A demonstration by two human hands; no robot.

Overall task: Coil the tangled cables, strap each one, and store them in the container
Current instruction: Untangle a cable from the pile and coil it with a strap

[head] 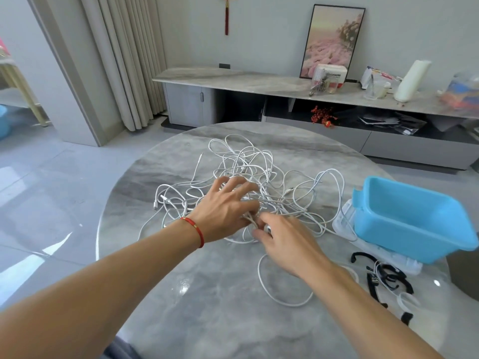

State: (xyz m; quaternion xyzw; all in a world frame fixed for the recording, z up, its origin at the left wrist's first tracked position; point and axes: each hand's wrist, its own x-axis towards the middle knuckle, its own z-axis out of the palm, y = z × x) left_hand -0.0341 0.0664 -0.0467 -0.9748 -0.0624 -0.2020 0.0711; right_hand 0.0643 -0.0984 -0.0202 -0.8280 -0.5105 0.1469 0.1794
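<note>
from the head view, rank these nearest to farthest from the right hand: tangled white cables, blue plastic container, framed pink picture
From the right hand:
1. Tangled white cables: touching its fingers, mid-table.
2. Blue plastic container: to its right, at the table's edge.
3. Framed pink picture: leaning on the far wall, across the room.

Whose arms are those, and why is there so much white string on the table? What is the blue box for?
There is no machine here. A person wears a camera on their head, so you see their own two arms reaching forward. The white string is really a tangle of white cables on a round grey table. The left hand, with a red wrist string, has spread, bent fingers dug into the heap. The right hand pinches a strand near the heap's front edge. To the right sits a blue container, tilted, resting on something clear plastic. Nothing shows inside it. In front of it lie black straps, probably for tying each cable.
</note>
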